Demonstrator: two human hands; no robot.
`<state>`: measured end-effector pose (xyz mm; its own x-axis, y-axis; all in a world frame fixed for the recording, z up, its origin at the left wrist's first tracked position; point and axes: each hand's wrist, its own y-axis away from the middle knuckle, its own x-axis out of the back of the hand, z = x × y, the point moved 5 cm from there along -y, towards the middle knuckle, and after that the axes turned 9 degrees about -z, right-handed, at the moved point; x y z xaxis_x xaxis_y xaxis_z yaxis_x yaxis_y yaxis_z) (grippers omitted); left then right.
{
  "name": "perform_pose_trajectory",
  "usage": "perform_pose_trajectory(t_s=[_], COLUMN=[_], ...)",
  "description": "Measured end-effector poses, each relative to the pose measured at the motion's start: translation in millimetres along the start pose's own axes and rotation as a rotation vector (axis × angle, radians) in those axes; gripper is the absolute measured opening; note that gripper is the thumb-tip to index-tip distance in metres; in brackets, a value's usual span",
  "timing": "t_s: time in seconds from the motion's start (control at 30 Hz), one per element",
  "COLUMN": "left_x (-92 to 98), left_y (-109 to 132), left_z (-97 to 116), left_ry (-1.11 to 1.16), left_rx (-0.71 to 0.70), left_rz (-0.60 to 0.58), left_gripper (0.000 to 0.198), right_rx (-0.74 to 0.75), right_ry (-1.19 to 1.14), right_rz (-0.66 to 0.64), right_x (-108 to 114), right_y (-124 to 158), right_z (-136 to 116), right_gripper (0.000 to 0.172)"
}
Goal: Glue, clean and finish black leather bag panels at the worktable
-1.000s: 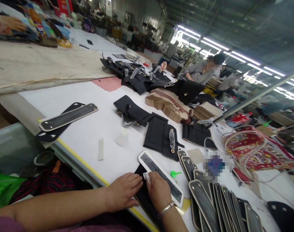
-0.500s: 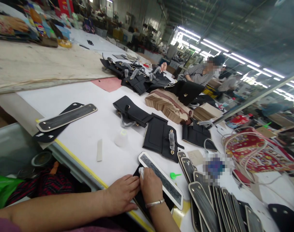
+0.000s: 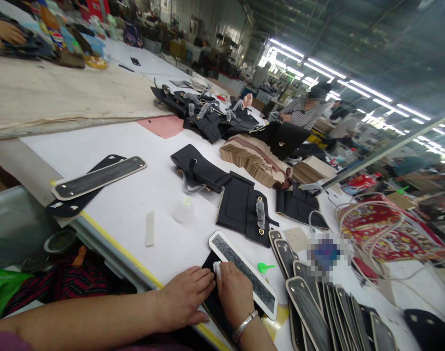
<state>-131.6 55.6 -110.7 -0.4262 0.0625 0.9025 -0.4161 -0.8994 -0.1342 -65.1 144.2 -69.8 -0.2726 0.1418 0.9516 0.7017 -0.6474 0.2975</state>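
Note:
My right hand is closed around a small white wad of cloth or tissue and presses it onto a black panel at the table's front edge. My left hand lies flat with fingers stretched out, its fingertips on the panel's left side. Just beyond the right hand, a long grey strip with a white border lies slanted, partly over the panel. A small green nozzle-like cap sits to the right of this strip.
Finished-looking strips with metal studs are piled at right. Black bag pieces lie ahead, near a translucent white container. Another studded strip rests at left. Beyond stand a row of brown cards and a co-worker.
My right hand has slid slightly right and toward me with the white wad. My left hand has shifted a little right.

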Motion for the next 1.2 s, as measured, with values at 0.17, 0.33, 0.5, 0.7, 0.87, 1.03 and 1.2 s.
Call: perform_pose_trajectory(t_s=[0.17,0.33,0.5,0.7,0.87,1.03,1.2], left_x=[1.2,2.5,6.1,6.4,1.9,0.5,2.3], left_y=[0,5,8,6,9,9,8], left_z=[-1,2,6,8,8,7,7], left_ry=[0.002,0.001,-0.023,-0.019,-0.013,-0.011,0.002], left_rx=[-0.001,-0.011,-0.027,-0.019,-0.006,-0.003,-0.016], left_rz=[0.018,-0.009,-0.052,-0.077,-0.065,-0.027,-0.046], left_gripper=[0.063,0.07,0.072,0.074,0.072,0.074,0.073], right_rx=[0.046,0.091,0.102,0.19,0.151,0.207,0.222], right_ry=[0.088,-0.021,0.151,0.165,0.265,0.232,0.23], right_rz=[0.107,0.112,0.128,0.089,0.13,0.053,0.095], right_x=[-4,-4,4,6,8,2,6], right_y=[-7,-3,-6,3,-1,32,15], right_z=[-10,-8,-10,-22,-19,-6,-11], right_gripper=[0.014,0.014,0.012,0.013,0.008,0.019,0.016])
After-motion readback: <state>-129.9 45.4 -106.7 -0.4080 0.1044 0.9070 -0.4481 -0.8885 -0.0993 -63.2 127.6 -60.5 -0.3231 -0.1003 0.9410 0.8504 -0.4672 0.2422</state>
